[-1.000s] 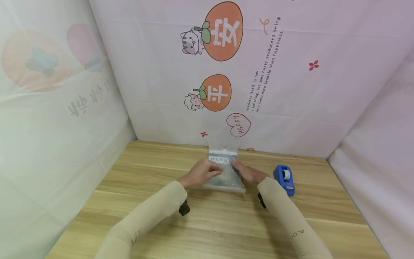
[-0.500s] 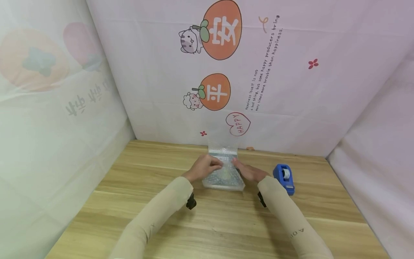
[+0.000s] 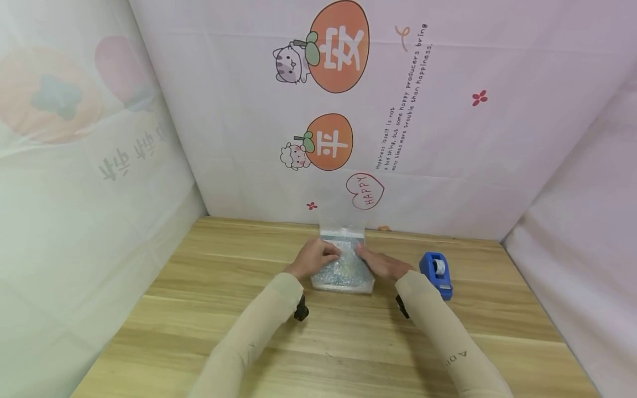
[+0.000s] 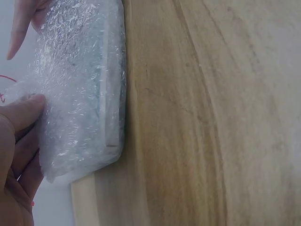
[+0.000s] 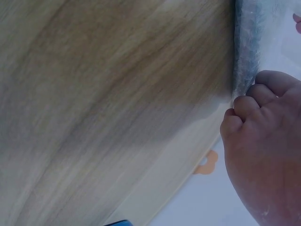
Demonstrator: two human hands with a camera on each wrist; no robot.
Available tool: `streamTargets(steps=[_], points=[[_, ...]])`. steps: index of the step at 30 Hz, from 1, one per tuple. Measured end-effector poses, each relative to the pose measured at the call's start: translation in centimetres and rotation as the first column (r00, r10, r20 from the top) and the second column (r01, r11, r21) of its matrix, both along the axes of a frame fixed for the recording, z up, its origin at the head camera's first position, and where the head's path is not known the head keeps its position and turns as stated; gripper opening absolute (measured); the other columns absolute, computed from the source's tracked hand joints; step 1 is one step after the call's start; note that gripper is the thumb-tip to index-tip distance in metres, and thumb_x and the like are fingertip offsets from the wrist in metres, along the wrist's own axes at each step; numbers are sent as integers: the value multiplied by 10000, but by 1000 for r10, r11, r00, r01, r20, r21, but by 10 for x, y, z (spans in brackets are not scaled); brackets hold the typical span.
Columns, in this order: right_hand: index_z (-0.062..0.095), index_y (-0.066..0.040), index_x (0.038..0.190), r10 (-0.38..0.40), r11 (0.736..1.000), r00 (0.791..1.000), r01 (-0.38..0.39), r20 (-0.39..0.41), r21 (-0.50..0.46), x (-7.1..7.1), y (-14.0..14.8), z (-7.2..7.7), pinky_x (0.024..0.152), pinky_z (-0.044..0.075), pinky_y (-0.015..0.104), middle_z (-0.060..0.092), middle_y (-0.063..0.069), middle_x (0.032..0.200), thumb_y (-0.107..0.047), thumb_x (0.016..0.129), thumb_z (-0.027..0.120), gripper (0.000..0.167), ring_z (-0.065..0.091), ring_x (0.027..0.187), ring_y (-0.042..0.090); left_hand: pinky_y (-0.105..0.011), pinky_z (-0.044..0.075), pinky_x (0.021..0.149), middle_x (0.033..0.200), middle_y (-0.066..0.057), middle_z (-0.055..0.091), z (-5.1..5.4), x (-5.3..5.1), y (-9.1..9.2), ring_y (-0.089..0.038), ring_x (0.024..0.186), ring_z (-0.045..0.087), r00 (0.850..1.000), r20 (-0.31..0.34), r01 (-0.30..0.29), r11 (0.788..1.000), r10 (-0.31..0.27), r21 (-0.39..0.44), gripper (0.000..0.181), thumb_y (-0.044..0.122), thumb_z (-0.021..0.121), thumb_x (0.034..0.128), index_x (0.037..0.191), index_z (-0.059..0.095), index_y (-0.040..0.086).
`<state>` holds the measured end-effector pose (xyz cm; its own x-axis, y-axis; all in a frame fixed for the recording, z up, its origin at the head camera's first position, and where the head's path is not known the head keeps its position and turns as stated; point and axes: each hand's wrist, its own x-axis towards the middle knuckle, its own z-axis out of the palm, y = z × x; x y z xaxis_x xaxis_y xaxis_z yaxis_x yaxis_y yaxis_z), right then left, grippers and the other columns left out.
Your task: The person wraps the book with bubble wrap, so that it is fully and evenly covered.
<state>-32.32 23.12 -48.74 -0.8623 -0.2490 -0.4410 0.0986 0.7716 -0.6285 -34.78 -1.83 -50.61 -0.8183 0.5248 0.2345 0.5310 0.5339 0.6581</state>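
Note:
A flat, box-like item wrapped in clear bubble wrap (image 3: 343, 273) lies on the table near the back wall. Blue-grey shows through the plastic; what is inside cannot be told. My left hand (image 3: 313, 257) pinches the wrap at the left side of the bundle, thumb on top. In the left wrist view, the thumb of the left hand (image 4: 19, 122) presses on the bubble wrap (image 4: 75, 94) with the other fingers beneath. My right hand (image 3: 384, 264) grips the right side, its thumb on top. The right wrist view shows fingers of the right hand (image 5: 268, 141) curled at the bundle's edge (image 5: 247, 42).
A blue tape dispenser (image 3: 437, 275) with a roll in it stands right of the right hand. Loose bubble wrap (image 3: 342, 218) stands up against the printed cloth wall (image 3: 249, 138) behind. White cloth also borders the wooden table (image 3: 328, 342) left and right.
The bubble wrap now covers printed lettering that showed on the item a second ago. My left forearm has swung right and the left hand a little upward. The right hand stays in place.

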Motion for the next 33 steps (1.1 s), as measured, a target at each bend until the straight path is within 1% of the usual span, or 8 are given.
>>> streamTargets(steps=[2,9,12,18,22,27,30,33], points=[[139,-158,1712,1,1000,1000,-1,-9,6,1,0,1,1306,132,703,119,209,1772,-944,899,115,1131,117,1628,488,-278,647,902,1145,-86,816,-3,-1,0,-199,1041,794,1000,2,-4,1000,4,-1,190,123,740,988,1147,808,44],[41,-180,1714,104,995,992,-104,-68,10,-4,1,-2,1331,102,658,26,102,1798,-870,963,89,1021,49,1659,398,-311,652,912,1150,-101,813,-8,-2,1,-215,1040,795,1000,-6,-15,1000,15,-16,193,115,755,972,1142,806,41],[42,-166,1712,136,991,988,-133,-79,34,-6,0,-3,1331,84,661,10,91,1797,-811,1014,128,954,36,1659,397,-315,653,915,1152,-110,811,-8,-1,2,-223,1044,797,1000,-13,-23,999,23,-30,190,111,755,972,1140,807,38],[72,-176,1708,183,982,978,-177,-99,66,-8,-1,-4,1330,68,664,-19,65,1799,-768,1046,198,897,20,1660,389,-330,656,906,1125,-102,818,-10,-3,5,-216,1023,800,998,-32,-50,998,49,-48,174,124,758,976,1120,821,49],[112,-173,1704,229,969,964,-213,-133,126,-7,-3,-5,1321,101,681,-23,79,1801,-725,1060,306,870,22,1658,404,-315,658,875,1082,-85,827,-13,-4,6,-196,987,801,995,-75,-67,996,62,-63,149,123,768,970,1086,835,58],[108,-160,1708,269,949,951,-234,-155,211,-6,-5,-8,1331,179,631,-14,78,1802,-765,971,514,1036,64,1661,387,-326,661,865,1055,-89,830,-15,-4,9,-202,965,806,990,-117,-86,994,78,-67,133,107,778,958,1062,839,52],[111,-135,1708,285,942,943,-244,-169,228,-5,-6,-10,1331,197,616,-5,97,1801,-774,919,602,1127,79,1660,391,-339,662,872,1063,-90,829,-15,-3,10,-206,973,806,989,-114,-104,992,96,-66,139,113,774,963,1072,837,54],[116,-113,1705,297,939,935,-248,-193,240,-3,-6,-11,1335,203,597,6,114,1798,-763,898,648,1165,95,1657,392,-335,662,873,1073,-86,829,-16,-2,11,-198,976,805,988,-105,-118,991,110,-66,150,129,768,972,1086,834,59]])
